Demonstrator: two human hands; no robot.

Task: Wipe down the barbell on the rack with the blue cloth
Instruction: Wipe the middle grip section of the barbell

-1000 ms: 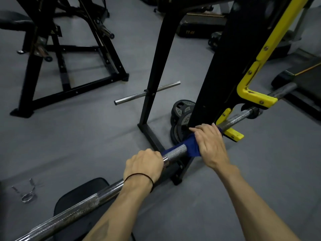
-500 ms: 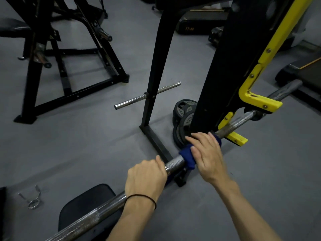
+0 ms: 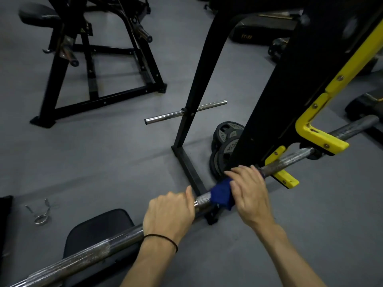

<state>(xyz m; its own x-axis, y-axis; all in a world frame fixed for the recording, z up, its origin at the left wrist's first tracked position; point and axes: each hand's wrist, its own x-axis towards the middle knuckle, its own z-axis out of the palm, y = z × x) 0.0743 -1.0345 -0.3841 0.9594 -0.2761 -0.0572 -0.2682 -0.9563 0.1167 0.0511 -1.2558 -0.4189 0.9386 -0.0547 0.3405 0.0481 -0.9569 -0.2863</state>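
Note:
A steel barbell [image 3: 87,252] runs from the bottom left up to the right and rests on the yellow hook [image 3: 320,135] of a black rack upright [image 3: 290,83]. My left hand [image 3: 169,214] grips the bar from above, near its middle. Just to its right, the blue cloth [image 3: 221,192] is wrapped over the bar. My right hand [image 3: 248,190] lies on top of the cloth with its fingers curved over it and the bar. Most of the cloth is hidden under that hand.
A black bench pad [image 3: 99,226] sits under the bar. Weight plates [image 3: 226,146] lean at the rack's foot beside a black post with a chrome peg [image 3: 184,112]. A spring collar [image 3: 40,212] lies on the grey floor at left. Another black machine [image 3: 93,48] stands behind.
My right hand and the cloth have slid a little down the bar toward my left hand, so the two hands are closer. The left hand keeps its grip on the bar.

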